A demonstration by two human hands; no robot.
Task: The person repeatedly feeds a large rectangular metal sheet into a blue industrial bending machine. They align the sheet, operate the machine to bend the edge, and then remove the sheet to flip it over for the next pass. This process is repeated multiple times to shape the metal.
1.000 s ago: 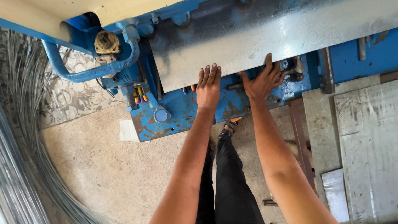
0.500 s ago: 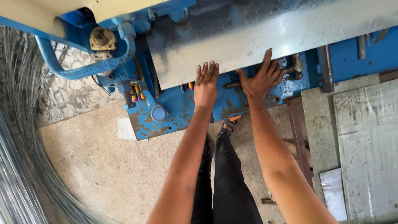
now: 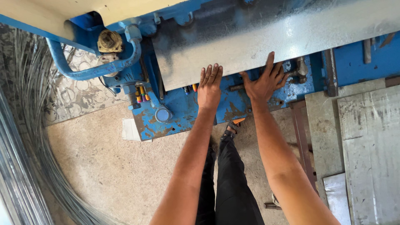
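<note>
Workshop floor of rough concrete (image 3: pixel 104 175), seen from above; we look down past black trousers and a sandalled foot (image 3: pixel 230 129) to a blue machine (image 3: pixel 183 110). Landmark: the galvanised metal sheet (image 3: pixel 258 37) lying across that machine.

Nearest the sheet's lower edge, our left hand (image 3: pixel 209 86) lies flat, fingers straight and together, fingertips just on the sheet's edge, palm over the blue bed below it. Not gripping anything. Our right hand (image 3: pixel 263 81) sits to the right of it, fingers spread, index finger reaching up onto the sheet, the rest at its edge. Also open, clasping nothing. We judge both palms press flat to keep the sheet steady and square on the bed, though pushing or only resting we cannot tell.

Below and left of the sheet: a curved blue pipe (image 3: pixel 89 71), a round brass-coloured fitting (image 3: pixel 109 41), small coloured wires (image 3: pixel 141 93). Far left of the sheet, a sweep of steel wire (image 3: pixel 29 137). Right of and below the sheet, stacked grey plates (image 3: pixel 366 146) crowd that side. A bolt-like lever (image 3: pixel 301 68) sits just beside the right hand.
</note>
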